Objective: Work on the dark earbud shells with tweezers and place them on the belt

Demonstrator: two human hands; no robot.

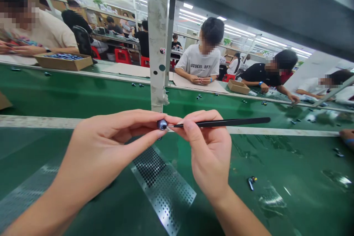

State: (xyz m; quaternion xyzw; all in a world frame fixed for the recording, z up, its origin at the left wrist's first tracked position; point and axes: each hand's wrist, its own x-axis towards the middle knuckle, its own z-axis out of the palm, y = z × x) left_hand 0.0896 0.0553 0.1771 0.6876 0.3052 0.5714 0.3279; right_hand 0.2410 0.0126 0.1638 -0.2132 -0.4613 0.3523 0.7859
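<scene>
Between the thumb and fingers of my left hand (110, 143) is a small dark blue earbud (162, 124), its rounded end turned toward me. My right hand (207, 147) pinches black tweezers (232, 122), and their thin tip meets the earbud's right side. Whether the tip grips something there is too small to tell. Below both hands lies a clear sheet (177, 188) dotted with rows of small round black pieces, some spots bare. Off to the right on the green bench rests another earbud (251, 183) with a yellow bit at its top.
A metal post (159, 44) rises just beyond my hands. Past a pale rail (35, 121) runs a green belt (124, 97) with scattered earbuds. Co-workers sit along its far side, near a cardboard box (65, 61) of blue parts. Clear film (272, 199) lies at right.
</scene>
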